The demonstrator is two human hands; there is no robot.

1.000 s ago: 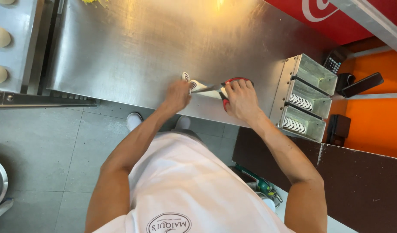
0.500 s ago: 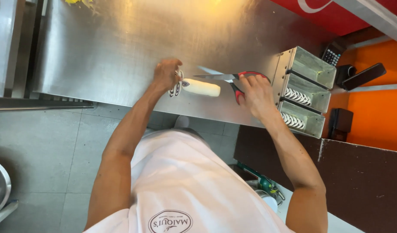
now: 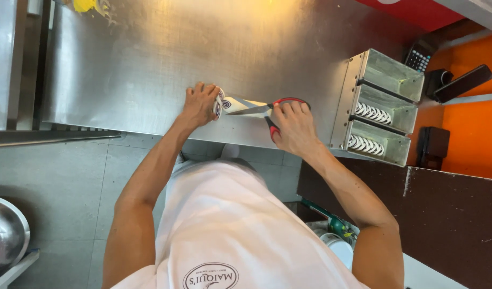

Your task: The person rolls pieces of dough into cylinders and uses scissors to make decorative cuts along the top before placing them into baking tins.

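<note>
Head view, looking down at a steel table (image 3: 149, 64).

- Left hand (image 3: 199, 103): clamped on the end of a white rolled tube (image 3: 235, 105), whose end shows a dark spiral pattern. The tube lies on the table near its front edge, long axis running across from one hand toward the other.
- Right hand (image 3: 293, 126): fingers closed through the red handles of a pair of scissors (image 3: 272, 109). The blades point toward the left hand and lie along the tube, touching it; whether the blades are parted cannot be told.
- Relation: tube sits between the two hands, the left at its far end, the right just beside the other end, with the scissors bridging the gap.
- Metal three-compartment holder (image 3: 382, 104), to the right of the right hand: far compartment looks empty; the middle and near compartments each hold a row of white rolls with spiral ends (image 3: 370, 112).
- Steel bowl (image 3: 5, 235), low at the left, above the tiled floor; contents not visible.
- Yellow item (image 3: 85, 5) at the table's far edge, kind unclear.
</note>
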